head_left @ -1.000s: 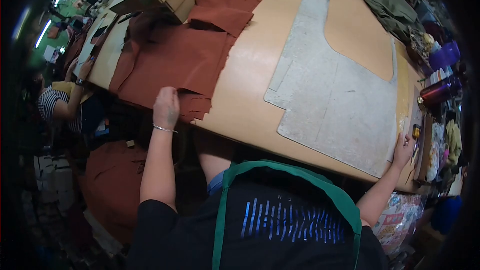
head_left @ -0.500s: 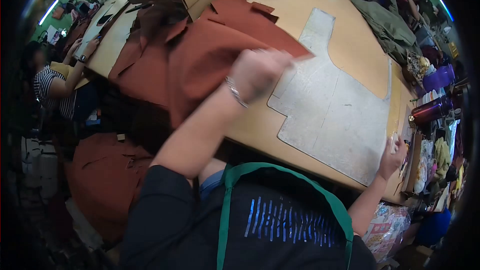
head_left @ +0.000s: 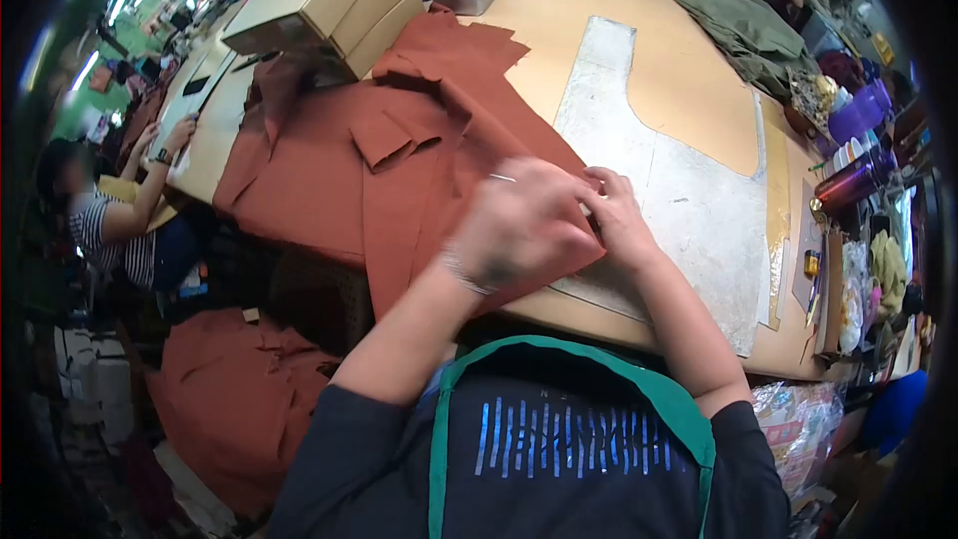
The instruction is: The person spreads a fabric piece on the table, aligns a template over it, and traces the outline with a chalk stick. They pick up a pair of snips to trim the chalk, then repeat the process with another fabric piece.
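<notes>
A piece of rust-brown fabric [head_left: 419, 200] lies pulled across the tan table [head_left: 689, 80], its near edge over the grey pattern board [head_left: 699, 210]. My left hand [head_left: 514, 225] grips this fabric near its right edge, and my right hand [head_left: 619, 215] pinches the same edge right beside it. Both hands sit over the lower left part of the board. More rust-brown pieces [head_left: 299, 170] are stacked further left on the table.
Cardboard boxes [head_left: 319, 0] stand at the table's far left corner, olive cloth [head_left: 743, 25] at the far right. Bottles and clutter [head_left: 848, 180] line the right edge. A person in a striped top [head_left: 100, 220] sits at left. Brown fabric [head_left: 230, 399] is heaped below.
My left hand has dragged a brown fabric piece from the stack rightward onto the grey board. My right hand left the board's right corner and came to the fabric's edge.
</notes>
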Demonstrator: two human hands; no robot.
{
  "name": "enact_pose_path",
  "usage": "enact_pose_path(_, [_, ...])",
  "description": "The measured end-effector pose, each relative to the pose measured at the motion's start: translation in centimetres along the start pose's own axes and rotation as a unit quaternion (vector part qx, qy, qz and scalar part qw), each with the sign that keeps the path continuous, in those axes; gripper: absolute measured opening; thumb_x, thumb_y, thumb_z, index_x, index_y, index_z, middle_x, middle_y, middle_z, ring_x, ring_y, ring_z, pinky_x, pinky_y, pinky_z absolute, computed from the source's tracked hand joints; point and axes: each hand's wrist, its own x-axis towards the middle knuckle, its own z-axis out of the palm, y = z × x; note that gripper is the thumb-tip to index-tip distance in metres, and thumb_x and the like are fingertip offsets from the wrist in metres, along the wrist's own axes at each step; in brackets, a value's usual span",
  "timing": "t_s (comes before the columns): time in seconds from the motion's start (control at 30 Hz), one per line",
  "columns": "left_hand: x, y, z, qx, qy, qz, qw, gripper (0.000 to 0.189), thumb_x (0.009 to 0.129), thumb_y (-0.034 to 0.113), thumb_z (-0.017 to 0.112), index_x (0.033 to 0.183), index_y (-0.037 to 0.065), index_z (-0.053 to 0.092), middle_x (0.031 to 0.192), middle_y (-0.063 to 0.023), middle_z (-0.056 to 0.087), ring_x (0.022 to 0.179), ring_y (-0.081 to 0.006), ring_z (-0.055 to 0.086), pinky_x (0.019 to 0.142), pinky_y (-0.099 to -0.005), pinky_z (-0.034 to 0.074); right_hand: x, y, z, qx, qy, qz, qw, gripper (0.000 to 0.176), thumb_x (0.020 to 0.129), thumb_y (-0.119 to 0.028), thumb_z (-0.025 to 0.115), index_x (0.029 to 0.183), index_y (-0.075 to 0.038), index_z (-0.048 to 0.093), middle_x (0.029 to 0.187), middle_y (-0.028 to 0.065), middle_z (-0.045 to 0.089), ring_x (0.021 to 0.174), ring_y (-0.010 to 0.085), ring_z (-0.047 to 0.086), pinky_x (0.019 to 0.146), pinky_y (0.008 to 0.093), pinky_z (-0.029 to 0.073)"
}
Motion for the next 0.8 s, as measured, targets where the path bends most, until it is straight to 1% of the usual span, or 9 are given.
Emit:
enact_pose_path(0.03, [-0.8, -2.2, -2.0, 0.038, 0.057, -0.014, 0.998, 0.031, 0.078, 0.030, 0.056, 0.096, 0.004, 0.057, 0.095, -0.0116, 0.055, 0.093, -0.0266, 0.050, 0.081, -0.0354, 0.039, 0.4, 0.4, 0.3, -0.008, -0.011, -0.033, 0.999, 0.042, 0.065, 0.000, 0.056, 0.105, -0.014, 0.056, 0.113, 0.0092, 0.045, 0.095, 0.0277, 0.044, 0.081, 0.0347, 0.041])
enact_pose_path(0.07, [-1.9, -5.0, -4.0, 0.093, 0.108, -0.049, 0.989, 0.026, 0.071, 0.014, 0.061, 0.094, 0.004, 0.057, 0.095, -0.0123, 0.056, 0.092, -0.0290, 0.050, 0.082, -0.0368, 0.040, 0.7, 0.6, 0.4, -0.017, -0.024, -0.066, 0.997, 0.039, 0.065, 0.000, 0.056, 0.101, -0.013, 0.058, 0.111, 0.0087, 0.047, 0.094, 0.0275, 0.045, 0.080, 0.0341, 0.042])
enact_pose_path(0.13, [-6.4, -13.0, -8.2, 0.251, 0.121, -0.188, 0.942, 0.027, 0.087, 0.023, 0.045, 0.099, 0.004, 0.057, 0.105, -0.0158, 0.052, 0.102, -0.0291, 0.047, 0.088, -0.0354, 0.037, 1.1, -0.1, -0.4, 0.003, 0.029, -0.098, 0.995, 0.033, 0.064, 0.001, 0.056, 0.095, -0.011, 0.058, 0.101, 0.0077, 0.052, 0.089, 0.0269, 0.047, 0.077, 0.0331, 0.042])
enact_pose_path(0.17, [-9.3, -17.1, -9.8, 0.274, 0.121, -0.332, 0.895, 0.038, 0.090, 0.035, 0.035, 0.110, 0.008, 0.053, 0.123, -0.0155, 0.042, 0.115, -0.0315, 0.038, 0.093, -0.0451, 0.031, 1.4, -0.7, -1.0, 0.012, 0.054, -0.117, 0.992, 0.030, 0.064, 0.001, 0.056, 0.092, -0.009, 0.059, 0.097, 0.0072, 0.054, 0.086, 0.0267, 0.048, 0.076, 0.0326, 0.042])
enact_pose_path(0.2, [-10.1, -18.3, -11.0, 0.303, 0.051, -0.484, 0.819, 0.046, 0.088, 0.046, 0.030, 0.125, 0.020, 0.041, 0.136, -0.0090, 0.026, 0.126, -0.0328, 0.021, 0.094, -0.0599, 0.021, 1.5, -1.3, -1.8, 0.015, 0.080, -0.118, 0.990, 0.027, 0.062, 0.002, 0.056, 0.087, -0.007, 0.059, 0.086, 0.0067, 0.057, 0.081, 0.0267, 0.048, 0.073, 0.0329, 0.042])
enact_pose_path(0.33, [-11.2, -20.3, -10.7, 0.358, -0.123, -0.604, 0.701, 0.051, 0.085, 0.053, 0.029, 0.132, 0.034, 0.023, 0.142, 0.0014, 0.013, 0.130, -0.0304, 0.008, 0.091, -0.0681, 0.011, 0.2, 0.3, -4.7, -0.032, 0.110, -0.091, 0.989, 0.023, 0.060, 0.000, 0.055, 0.082, -0.005, 0.057, 0.082, 0.0071, 0.056, 0.078, 0.0262, 0.048, 0.070, 0.0325, 0.041])
enact_pose_path(0.63, [-11.6, -20.1, -10.2, 0.393, -0.093, -0.573, 0.713, 0.051, 0.084, 0.051, 0.033, 0.130, 0.029, 0.030, 0.139, -0.0009, 0.020, 0.129, -0.0293, 0.012, 0.089, -0.0695, 0.014, -13.6, 4.9, -16.8, -0.193, 0.250, 0.132, 0.940, 0.018, 0.071, -0.005, 0.050, 0.088, -0.001, 0.057, 0.083, 0.0081, 0.053, 0.085, 0.0219, 0.048, 0.080, 0.0309, 0.036])
enact_pose_path(0.73, [-11.4, -18.7, -8.2, 0.489, -0.027, -0.416, 0.766, 0.048, 0.082, 0.041, 0.047, 0.122, 0.015, 0.042, 0.130, -0.0079, 0.035, 0.123, -0.0300, 0.026, 0.092, -0.0610, 0.024, -17.3, 4.5, -18.3, -0.157, 0.305, 0.167, 0.924, 0.021, 0.074, -0.006, 0.049, 0.093, 0.000, 0.057, 0.085, 0.0090, 0.054, 0.086, 0.0230, 0.050, 0.079, 0.0305, 0.039])
enact_pose_path(0.8, [-7.3, -13.1, -5.1, 0.321, 0.031, -0.169, 0.931, 0.044, 0.075, 0.029, 0.059, 0.109, 0.003, 0.050, 0.113, -0.0137, 0.049, 0.111, -0.0315, 0.041, 0.091, -0.0475, 0.034, -19.4, 4.5, -18.1, -0.112, 0.329, 0.187, 0.919, 0.022, 0.076, -0.001, 0.048, 0.096, 0.000, 0.057, 0.095, 0.0084, 0.053, 0.093, 0.0212, 0.050, 0.084, 0.0299, 0.038])
